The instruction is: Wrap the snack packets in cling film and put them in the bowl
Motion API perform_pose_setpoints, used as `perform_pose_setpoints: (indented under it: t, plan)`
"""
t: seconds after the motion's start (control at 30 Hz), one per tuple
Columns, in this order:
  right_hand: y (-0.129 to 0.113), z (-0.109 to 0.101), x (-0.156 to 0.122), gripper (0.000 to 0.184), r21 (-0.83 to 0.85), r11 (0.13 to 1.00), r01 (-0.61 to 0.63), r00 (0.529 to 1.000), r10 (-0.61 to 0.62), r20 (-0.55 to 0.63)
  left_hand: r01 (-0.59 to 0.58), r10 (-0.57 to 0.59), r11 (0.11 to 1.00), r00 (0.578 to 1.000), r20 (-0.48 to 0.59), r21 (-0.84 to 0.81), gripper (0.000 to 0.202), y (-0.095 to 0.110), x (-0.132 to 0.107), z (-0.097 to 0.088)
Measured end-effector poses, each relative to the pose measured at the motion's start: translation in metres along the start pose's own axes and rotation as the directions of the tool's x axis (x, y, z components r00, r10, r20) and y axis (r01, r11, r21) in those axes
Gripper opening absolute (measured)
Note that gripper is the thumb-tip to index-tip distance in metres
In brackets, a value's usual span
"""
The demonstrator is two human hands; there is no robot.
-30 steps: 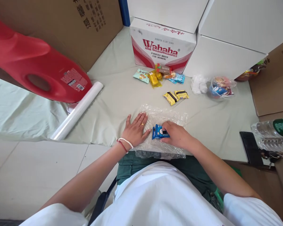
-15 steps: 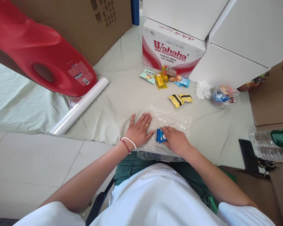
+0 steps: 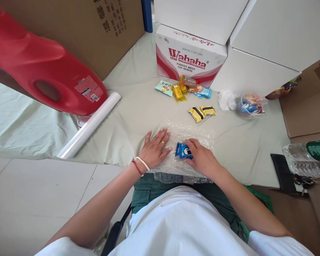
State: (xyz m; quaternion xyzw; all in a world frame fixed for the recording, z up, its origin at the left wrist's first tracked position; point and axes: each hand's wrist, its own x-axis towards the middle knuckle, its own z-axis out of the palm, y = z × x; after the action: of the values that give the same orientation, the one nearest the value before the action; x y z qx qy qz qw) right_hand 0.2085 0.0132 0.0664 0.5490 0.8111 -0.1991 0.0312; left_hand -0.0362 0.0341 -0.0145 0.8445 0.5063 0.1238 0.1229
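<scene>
My left hand (image 3: 155,148) lies flat with its fingers spread on a sheet of clear plastic film (image 3: 202,132), pressing its left part to the cloth. My right hand (image 3: 203,156) curls over the right end of a small blue snack packet (image 3: 183,151), which lies on the film between thumb and fingers. Whether there is one packet or two overlapping cannot be made out. Beyond the film, two yellow snack packets (image 3: 202,113) with dark stripes lie side by side.
A roll of plastic film (image 3: 89,125) and a red jug (image 3: 56,71) stand at left. Assorted snacks (image 3: 179,91) lie before a Wahaba-style white and red carton (image 3: 190,58). Crumpled plastic (image 3: 227,100), a clear tub (image 3: 252,105), a black phone (image 3: 282,174) and bottles (image 3: 298,153) are at right.
My right hand's fingers have shifted slightly to the right, so more of the blue snack packet shows. My left hand stays flat on the film. The view has shifted slightly.
</scene>
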Motion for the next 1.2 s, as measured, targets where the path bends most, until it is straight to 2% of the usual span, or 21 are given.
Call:
perform_pose_setpoints:
  t: [0.07, 0.13, 0.23, 0.3, 0.4, 0.5, 0.6, 0.7, 0.8, 0.83, 0.9, 0.97, 1.07, 1.13, 1.2]
  plan:
    - [0.015, -0.002, -0.023, 0.058, 0.079, 0.995, 0.060, 0.995, -0.053, -0.088, -0.006, 0.005, 0.999, 1.000, -0.027, -0.037, 0.063, -0.007, -0.004, -0.005]
    - [0.031, 0.001, -0.051, 0.050, 0.111, 0.976, 0.188, 0.976, -0.173, -0.130, -0.035, 0.030, 0.998, 0.996, -0.083, -0.051, 0.058, -0.013, -0.013, -0.011]
    - [0.050, 0.024, -0.089, 0.052, 0.074, 0.941, 0.330, 0.940, -0.321, -0.120, -0.191, 0.185, 0.980, 0.978, -0.096, -0.060, 0.060, -0.015, -0.033, -0.020]
    - [0.058, 0.046, -0.104, 0.049, 0.027, 0.941, 0.338, 0.933, -0.332, -0.139, -0.307, 0.306, 0.945, 0.952, -0.027, -0.111, 0.063, -0.013, -0.048, -0.024]
    - [0.066, 0.073, -0.110, 0.040, 0.024, 0.956, 0.292, 0.934, -0.279, -0.223, -0.367, 0.387, 0.914, 0.916, 0.105, -0.172, 0.062, -0.011, -0.066, -0.025]
    - [0.069, 0.073, -0.101, 0.031, 0.137, 0.949, 0.284, 0.931, -0.238, -0.278, -0.376, 0.402, 0.910, 0.904, 0.148, -0.176, 0.044, -0.012, -0.071, -0.023]
    - [0.071, 0.051, -0.087, 0.028, 0.314, 0.908, 0.278, 0.949, -0.207, -0.239, -0.295, 0.330, 0.918, 0.939, 0.099, -0.265, 0.026, -0.014, -0.060, -0.026]
    - [0.076, 0.030, -0.071, 0.030, 0.509, 0.843, 0.173, 0.980, -0.093, -0.177, -0.112, 0.164, 0.887, 0.983, 0.078, -0.449, 0.031, -0.014, -0.036, -0.035]
    - [0.087, 0.020, -0.051, 0.036, 0.638, 0.770, 0.008, 0.993, 0.069, -0.096, 0.110, -0.065, 0.837, 0.993, 0.102, -0.536, 0.041, -0.013, -0.009, -0.042]
    - [0.090, 0.018, -0.045, 0.038, 0.642, 0.765, -0.045, 0.991, 0.117, -0.070, 0.158, -0.126, 0.832, 0.987, 0.097, -0.532, 0.044, -0.013, -0.001, -0.043]
    - [0.095, 0.015, -0.033, 0.037, 0.554, 0.824, -0.119, 0.977, 0.196, -0.082, 0.197, -0.190, 0.839, 0.980, 0.065, -0.507, 0.045, -0.013, 0.011, -0.042]
    - [0.095, 0.010, -0.026, 0.033, 0.374, 0.916, -0.147, 0.950, 0.236, -0.203, 0.212, -0.225, 0.846, 0.974, 0.033, -0.489, 0.043, -0.013, 0.018, -0.038]
    - [0.085, 0.003, -0.018, 0.033, 0.192, 0.976, -0.099, 0.918, 0.164, -0.360, 0.264, -0.300, 0.824, 0.954, 0.010, -0.501, 0.040, -0.013, 0.020, -0.031]
    - [0.076, 0.001, -0.009, 0.038, 0.200, 0.979, -0.049, 0.933, 0.117, -0.341, 0.305, -0.353, 0.799, 0.936, 0.006, -0.519, 0.040, -0.012, 0.018, -0.028]
    - [0.069, 0.002, 0.005, 0.040, 0.231, 0.972, -0.047, 0.963, 0.105, -0.246, 0.334, -0.392, 0.774, 0.920, 0.007, -0.537, 0.040, -0.011, 0.017, -0.026]
